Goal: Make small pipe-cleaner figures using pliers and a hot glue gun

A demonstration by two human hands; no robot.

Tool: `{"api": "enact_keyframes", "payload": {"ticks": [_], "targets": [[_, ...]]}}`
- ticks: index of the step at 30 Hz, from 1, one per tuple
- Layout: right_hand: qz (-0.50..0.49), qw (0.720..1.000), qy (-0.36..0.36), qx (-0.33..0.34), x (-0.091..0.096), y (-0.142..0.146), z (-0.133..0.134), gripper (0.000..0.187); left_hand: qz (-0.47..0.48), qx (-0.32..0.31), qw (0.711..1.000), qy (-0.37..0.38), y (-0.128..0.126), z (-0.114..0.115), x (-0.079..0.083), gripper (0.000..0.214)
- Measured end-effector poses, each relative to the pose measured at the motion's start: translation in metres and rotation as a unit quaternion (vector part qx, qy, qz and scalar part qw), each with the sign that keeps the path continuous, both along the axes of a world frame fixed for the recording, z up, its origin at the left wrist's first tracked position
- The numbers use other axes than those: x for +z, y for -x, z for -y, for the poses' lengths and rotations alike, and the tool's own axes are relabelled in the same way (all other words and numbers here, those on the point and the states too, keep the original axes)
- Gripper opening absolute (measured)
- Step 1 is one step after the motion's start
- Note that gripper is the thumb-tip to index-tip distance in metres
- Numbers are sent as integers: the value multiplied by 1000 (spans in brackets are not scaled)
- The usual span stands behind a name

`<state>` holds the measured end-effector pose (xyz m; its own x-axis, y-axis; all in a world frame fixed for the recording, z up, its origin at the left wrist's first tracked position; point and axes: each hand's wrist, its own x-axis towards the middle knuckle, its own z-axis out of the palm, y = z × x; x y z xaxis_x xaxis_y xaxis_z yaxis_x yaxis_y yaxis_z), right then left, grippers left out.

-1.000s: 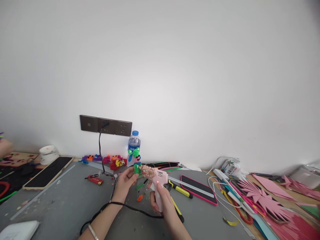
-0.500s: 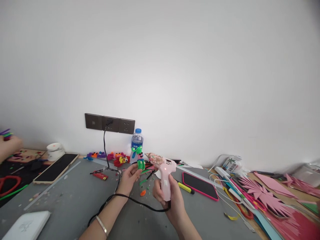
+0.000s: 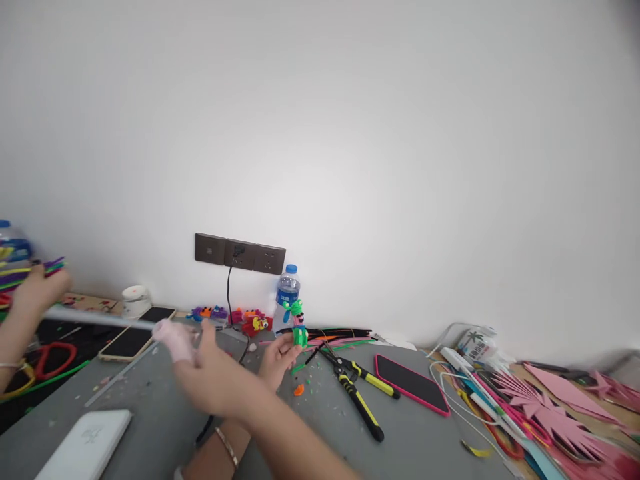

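My left hand pinches the green base of a small pipe-cleaner figure, which stands upright in front of a water bottle. My right hand reaches across over my left forearm, wrapped round the pink glue gun, which is smeared by motion. From the gun's end a long, pale translucent stick extends left towards another person's hand; whether that hand touches it I cannot tell. The gun's nozzle is hidden. Yellow-and-black pliers lie spread to the right of my left hand.
Several pipe-cleaner figures lie along the wall. A phone with a pink edge, another phone, a white power bank and red-handled scissors lie around. Pink folded paper covers the right. A black cord hangs from the socket.
My right hand has swung left with the glue gun, away from the figure, uncovering the pliers. My left hand still holds the figure. The other person's hand shows more fully.
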<state>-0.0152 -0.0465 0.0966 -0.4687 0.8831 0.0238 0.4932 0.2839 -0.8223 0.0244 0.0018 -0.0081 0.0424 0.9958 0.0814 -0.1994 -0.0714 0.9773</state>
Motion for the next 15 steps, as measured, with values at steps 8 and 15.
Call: {"api": "enact_keyframes", "payload": {"ticks": [8, 15], "targets": [[141, 988, -11, -54, -47, 88, -9, 91, 92, -105, 990, -3, -1, -2, -9, 50], [178, 984, -22, -23, -69, 103, -11, 96, 114, -122, 986, 7, -2, -2, -9, 49]]}}
